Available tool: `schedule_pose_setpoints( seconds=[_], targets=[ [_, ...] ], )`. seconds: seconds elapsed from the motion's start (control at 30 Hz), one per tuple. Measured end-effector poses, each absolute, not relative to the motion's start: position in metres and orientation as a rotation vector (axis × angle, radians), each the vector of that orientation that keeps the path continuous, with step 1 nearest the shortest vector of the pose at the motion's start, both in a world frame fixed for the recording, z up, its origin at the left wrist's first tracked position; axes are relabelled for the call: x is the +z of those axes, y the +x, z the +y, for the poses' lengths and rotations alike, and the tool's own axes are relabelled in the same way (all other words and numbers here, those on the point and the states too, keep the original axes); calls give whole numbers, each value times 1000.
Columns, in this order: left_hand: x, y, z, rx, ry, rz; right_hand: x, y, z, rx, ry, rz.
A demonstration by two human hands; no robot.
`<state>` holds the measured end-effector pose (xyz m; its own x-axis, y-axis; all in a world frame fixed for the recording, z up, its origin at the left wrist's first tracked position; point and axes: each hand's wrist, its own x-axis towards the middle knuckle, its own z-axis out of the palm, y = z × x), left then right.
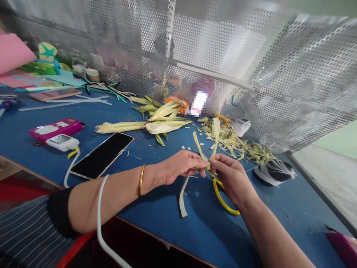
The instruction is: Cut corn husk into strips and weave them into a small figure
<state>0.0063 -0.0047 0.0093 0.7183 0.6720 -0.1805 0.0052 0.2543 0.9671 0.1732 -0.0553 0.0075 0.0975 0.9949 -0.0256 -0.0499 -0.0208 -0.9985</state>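
Observation:
Thumb and fingers of my left hand (187,163) pinch pale corn husk strips over the blue table. My right hand (229,173) grips the same husk strips (215,136) from the other side, its thumb close to the left fingertips. Two strip ends stick up between the hands, and one pale strip (182,199) hangs below the left hand. Just under the right hand lie scissors with yellow handles (223,203), their blades mostly hidden. How the strips cross at the fingertips is covered by my fingers.
Corn husks (164,121) lie behind my hands, with husk scraps (237,143) piled to their right. A phone (103,154), a white device (63,142) and its cable surround my left arm. A black spool (272,173) stands right; a perforated metal screen (134,44) borders the back.

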Motion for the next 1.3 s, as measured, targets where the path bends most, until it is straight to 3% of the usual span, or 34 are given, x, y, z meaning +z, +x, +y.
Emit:
schedule_pose_setpoints(
  seconds=[0.4,0.57,0.63,0.7,0.77,0.87,0.93,1.3],
  targets=[
    [6,7,-8,493,1462,715,-8,164,-56,939,-1348,-1090],
    [8,6,-9,462,1484,703,3,177,-58,29,-1485,-1333],
    [9,7,-10,452,1512,693,7,178,-59,-132,-1411,-1542],
    [8,9,-12,439,1540,680,9,176,-60,-13,-1377,-1695],
    [8,10,-13,426,1560,665,8,171,-61,340,-1393,-1674],
    [6,11,-16,408,1584,684,7,163,-62,933,-1386,-1355],
    [6,11,-16,388,1600,701,6,160,-64,1098,-1350,-1166],
    [9,10,-22,223,1511,531,-9,159,-61,695,-1351,-1265]
  ],
)
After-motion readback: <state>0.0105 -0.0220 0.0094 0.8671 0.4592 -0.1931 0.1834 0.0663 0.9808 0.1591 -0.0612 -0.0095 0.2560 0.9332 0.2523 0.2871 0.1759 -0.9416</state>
